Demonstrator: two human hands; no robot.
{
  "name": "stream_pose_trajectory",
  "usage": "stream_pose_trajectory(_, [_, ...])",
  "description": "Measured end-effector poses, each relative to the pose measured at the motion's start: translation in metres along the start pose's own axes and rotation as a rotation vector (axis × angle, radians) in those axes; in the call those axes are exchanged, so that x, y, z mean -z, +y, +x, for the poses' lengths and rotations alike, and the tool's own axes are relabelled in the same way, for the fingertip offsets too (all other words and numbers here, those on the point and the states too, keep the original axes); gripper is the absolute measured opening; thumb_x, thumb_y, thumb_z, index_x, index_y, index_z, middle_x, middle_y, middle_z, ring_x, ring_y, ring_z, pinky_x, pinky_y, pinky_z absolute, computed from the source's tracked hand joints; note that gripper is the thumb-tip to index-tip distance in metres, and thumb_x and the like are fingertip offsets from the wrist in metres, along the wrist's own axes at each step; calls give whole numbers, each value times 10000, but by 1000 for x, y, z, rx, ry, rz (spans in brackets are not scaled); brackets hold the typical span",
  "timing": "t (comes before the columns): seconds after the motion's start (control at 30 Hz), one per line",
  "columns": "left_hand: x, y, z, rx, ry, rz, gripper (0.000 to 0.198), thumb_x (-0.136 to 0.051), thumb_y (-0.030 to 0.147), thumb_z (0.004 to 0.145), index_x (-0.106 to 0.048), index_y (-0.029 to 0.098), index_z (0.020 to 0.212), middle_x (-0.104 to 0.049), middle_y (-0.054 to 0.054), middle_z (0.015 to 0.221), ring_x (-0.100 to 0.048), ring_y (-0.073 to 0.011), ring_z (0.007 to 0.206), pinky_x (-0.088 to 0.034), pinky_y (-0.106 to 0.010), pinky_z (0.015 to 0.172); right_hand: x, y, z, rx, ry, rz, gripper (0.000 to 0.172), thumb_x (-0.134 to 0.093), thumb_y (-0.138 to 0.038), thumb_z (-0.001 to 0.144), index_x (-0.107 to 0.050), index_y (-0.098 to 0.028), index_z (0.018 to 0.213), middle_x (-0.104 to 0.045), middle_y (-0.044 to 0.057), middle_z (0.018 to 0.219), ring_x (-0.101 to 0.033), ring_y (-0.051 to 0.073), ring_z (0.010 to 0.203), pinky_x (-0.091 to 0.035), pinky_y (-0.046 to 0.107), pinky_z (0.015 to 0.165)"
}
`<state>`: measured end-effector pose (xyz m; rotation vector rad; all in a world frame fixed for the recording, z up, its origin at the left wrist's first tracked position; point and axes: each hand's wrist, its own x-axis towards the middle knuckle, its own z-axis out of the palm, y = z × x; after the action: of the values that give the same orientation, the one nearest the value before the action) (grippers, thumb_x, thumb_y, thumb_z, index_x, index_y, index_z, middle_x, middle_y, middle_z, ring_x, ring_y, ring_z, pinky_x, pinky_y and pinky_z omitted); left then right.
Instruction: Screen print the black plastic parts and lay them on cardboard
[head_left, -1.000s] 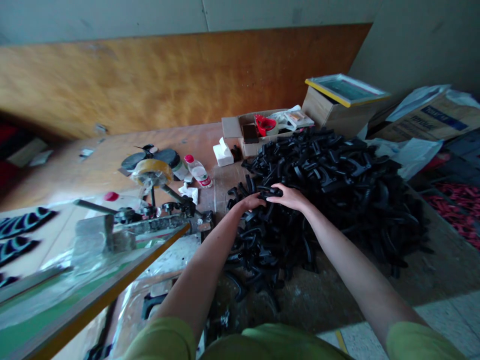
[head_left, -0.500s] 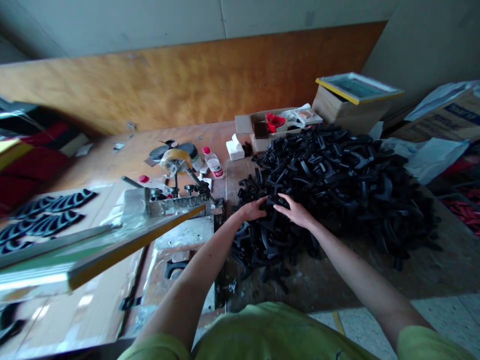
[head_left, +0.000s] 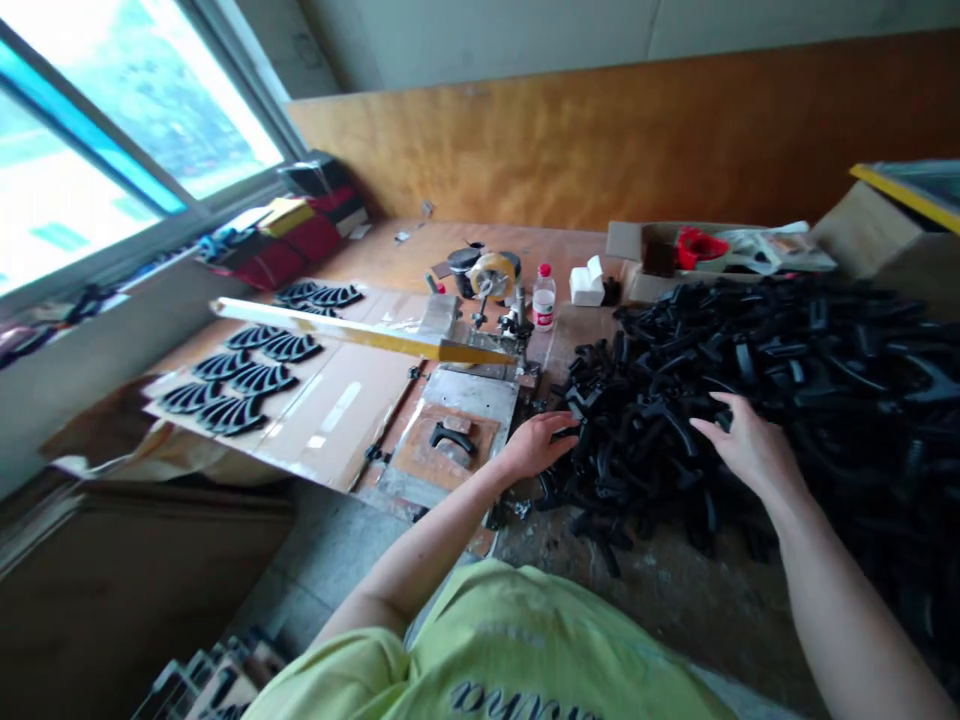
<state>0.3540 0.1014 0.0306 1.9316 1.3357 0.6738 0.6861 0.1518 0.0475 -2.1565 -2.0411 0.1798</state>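
Handles (head_left: 679, 420) lie in a loose pile (head_left: 750, 350) on the table (head_left: 645, 580), from 1 to 3 o'clock of the person. The left hand (head_left: 538, 445), just past 12 o'clock, has its fingers part-bent at the pile's near edge; whether they grasp a handle, I cannot tell. The right hand (head_left: 754, 445), at 2 o'clock, is over the pile with fingers spread, apparently released and holding nothing.

At 11 o'clock, one lone handle (head_left: 452, 437) sits on a board (head_left: 411, 458), with a yellow-edged frame (head_left: 457, 353) raised behind it. Out at 10 o'clock, fanned rows (head_left: 262, 378) of similar black pieces lie on card (head_left: 360, 400).

Judging by the layout, those rows are the finished share, the lone handle is midway, and the pile, far larger, is what is left, so most seems undone.

Farther off stand a bottle (head_left: 544, 300) at 12 and a box (head_left: 636, 278) at 1 o'clock.
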Motion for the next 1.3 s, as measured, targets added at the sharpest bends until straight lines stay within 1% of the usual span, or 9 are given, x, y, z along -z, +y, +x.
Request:
stream_pose_trajectory(0.1, [19,-14,-42,116,70,-69,348,-547,368,930,-689,207,1204,-677,-66,1293,-623,-217,1200,-465,-324,1064,-7,-17,-10,121,61,-35,447,-466,-523,922,-618,-243,1235,-724,119,920,-675,309,792,-482,381,655])
stream_pose_trajectory(0.27, [55,-56,-103,366,231,-263,351,-552,394,911,-711,215,1168,-732,-57,1170,-696,-218,1019,-553,-315,912,-46,-72,-32,298,88,-173,506,-411,-543,948,-577,-225,1306,-675,139,1070,-642,302,937,-467,355,643])
stream_pose_trajectory(0.53, [155,-146,-178,434,456,-385,374,-616,489,854,-736,193,1047,-750,-74,1089,-682,-225,1007,-535,-316,875,-96,-128,-49,96,175,-211,577,-393,-555,956,-549,-157,1343,-625,198,1133,-604,330,1006,-481,392,713])
stream_pose_trajectory(0.7, [239,-176,-178,347,622,-572,478,-683,531,799,-700,175,1117,-736,-54,911,-670,-161,834,-534,-278,788,-93,-136,-53,5,169,-185,583,-445,-525,933,-538,-147,1367,-634,205,1181,-575,336,1080,-474,420,815])
stream_pose_trajectory(0.87, [306,-147,-128,70,635,-690,514,-569,559,888,-598,247,1294,-656,3,743,-587,-94,602,-505,-210,610,-84,-166,-66,-72,271,-175,595,-475,-509,917,-543,-126,1366,-599,224,1278,-486,371,1220,-439,493,931])
stream_pose_trajectory(0.97, [318,-125,-99,-24,566,-703,539,-403,618,944,-650,197,1172,-613,-9,680,-569,-96,554,-487,-208,554,-81,-191,-71,8,316,-106,570,-457,-487,924,-566,-105,1333,-578,219,1317,-448,342,1278,-391,493,1034])
stream_pose_trajectory(1.07, [313,-117,-96,-6,561,-718,595,-369,653,938,-696,162,1015,-582,-15,627,-561,-103,538,-483,-215,529,-77,-211,-71,90,295,-12,557,-451,-477,919,-587,-95,1301,-575,215,1325,-442,319,1300,-351,480,1095])
stream_pose_trajectory(1.17, [299,-127,-125,106,538,-740,596,-434,676,899,-724,159,960,-620,-30,655,-564,-108,536,-461,-217,491,-70,-226,-67,70,235,161,547,-471,-464,902,-580,-116,1310,-609,190,1294,-498,310,1261,-408,473,1064])
stream_pose_trajectory(1.3, [263,-158,-183,397,350,-759,529,-638,631,792,-741,160,1010,-669,-32,716,-557,-108,524,-412,-212,451,-62,-263,-55,96,149,444,507,-485,-455,909,-579,-153,1306,-660,153,1211,-635,261,1055,-543,412,889])
